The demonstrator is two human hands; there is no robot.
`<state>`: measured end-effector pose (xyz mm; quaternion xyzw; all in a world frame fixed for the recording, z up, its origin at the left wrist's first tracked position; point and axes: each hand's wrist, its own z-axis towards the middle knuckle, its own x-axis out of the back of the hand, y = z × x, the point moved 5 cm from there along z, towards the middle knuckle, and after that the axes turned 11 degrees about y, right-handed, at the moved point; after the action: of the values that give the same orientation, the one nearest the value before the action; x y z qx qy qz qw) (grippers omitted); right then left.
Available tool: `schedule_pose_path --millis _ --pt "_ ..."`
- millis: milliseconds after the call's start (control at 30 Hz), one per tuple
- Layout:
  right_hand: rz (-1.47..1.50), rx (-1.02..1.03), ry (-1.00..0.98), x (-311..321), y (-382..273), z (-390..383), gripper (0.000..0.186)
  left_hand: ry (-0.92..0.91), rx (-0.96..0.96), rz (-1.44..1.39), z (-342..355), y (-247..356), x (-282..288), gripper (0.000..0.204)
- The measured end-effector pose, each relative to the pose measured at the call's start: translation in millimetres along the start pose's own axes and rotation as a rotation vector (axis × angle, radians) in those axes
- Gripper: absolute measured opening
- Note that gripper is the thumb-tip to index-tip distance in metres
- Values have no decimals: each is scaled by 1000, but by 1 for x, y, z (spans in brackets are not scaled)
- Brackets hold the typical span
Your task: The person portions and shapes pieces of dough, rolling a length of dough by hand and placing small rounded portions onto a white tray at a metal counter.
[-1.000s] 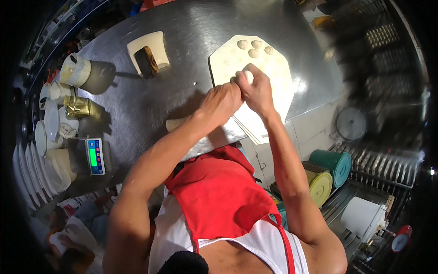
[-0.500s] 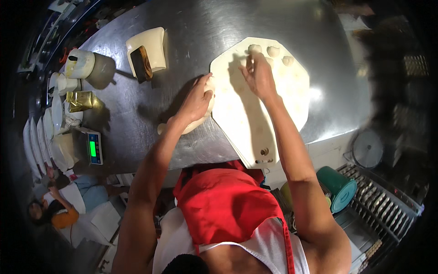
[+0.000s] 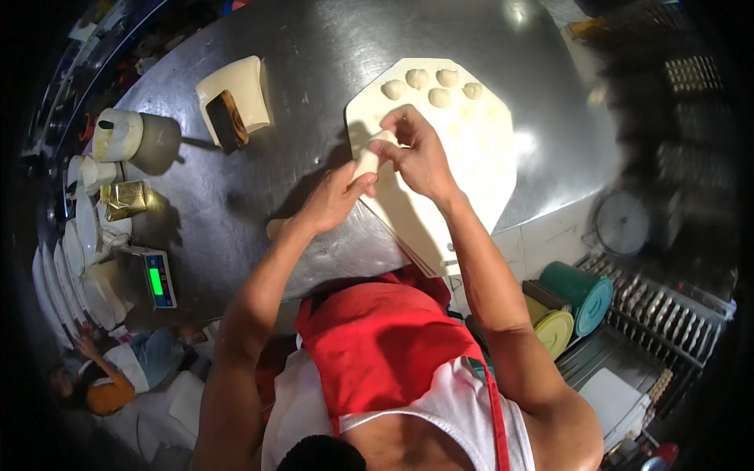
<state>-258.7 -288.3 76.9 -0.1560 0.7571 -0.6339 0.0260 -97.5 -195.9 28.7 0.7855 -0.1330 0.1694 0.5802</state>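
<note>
My left hand (image 3: 334,196) is closed round a pale rope of dough (image 3: 364,163) above the left side of a cream octagonal board (image 3: 479,180). The rope's other end shows past my left wrist, over the steel table. With bent fingers my right hand (image 3: 420,157) grips the upper end of the same dough. Several small dough pieces (image 3: 440,97) sit in a cluster on the far part of the board. At least one more board lies beneath, its edges showing at the near end.
On the steel table (image 3: 314,86), a dark flat tool with brown markings (image 3: 228,120) leans on a cream slab (image 3: 255,86). Left are a white pot (image 3: 118,135), a gold packet (image 3: 126,199) and a digital scale (image 3: 158,279). Lidded buckets (image 3: 589,302) stand right. Another person sits lower left.
My right hand has come back from the far dough pieces to the rope, and another piece lies there. My left hand has lifted the rope's end toward it.
</note>
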Motion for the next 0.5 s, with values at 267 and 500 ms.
schedule_pose_path --millis 267,500 --pt "-363 47 152 -4 -27 -33 32 -41 -267 352 -12 69 -5 28" --pt "-271 306 -56 -55 -58 -72 35 77 -104 70 61 -31 -14 41"
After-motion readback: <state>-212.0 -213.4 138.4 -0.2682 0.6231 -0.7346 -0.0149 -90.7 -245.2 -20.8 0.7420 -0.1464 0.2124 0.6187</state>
